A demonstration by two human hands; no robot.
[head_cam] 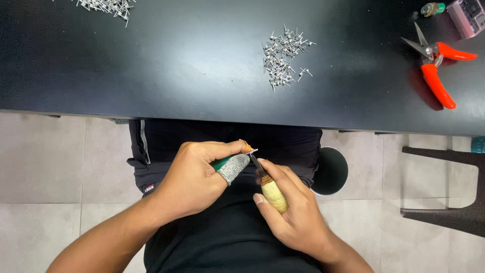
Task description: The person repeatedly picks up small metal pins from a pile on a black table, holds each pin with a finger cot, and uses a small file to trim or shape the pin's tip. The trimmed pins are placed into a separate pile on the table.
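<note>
My left hand [194, 174] pinches a tiny metal pin [252, 150] between the forefinger and the thumb, and the thumb wears a grey fabric cot with a green band [232, 167]. My right hand [288, 207] grips a small knife by its pale wooden handle [274, 194]. The knife's dark blade [256, 163] points up and touches the pin beside the covered thumb. Both hands work over my lap, below the front edge of the black table [151, 65].
A pile of small metal pins [284, 54] lies on the table's middle, another pile [107, 6] at the far left. Orange-handled pruning shears [437, 65] lie at the right. A black round bin [331, 171] stands on the tiled floor, a dark chair frame [454, 212] beside it.
</note>
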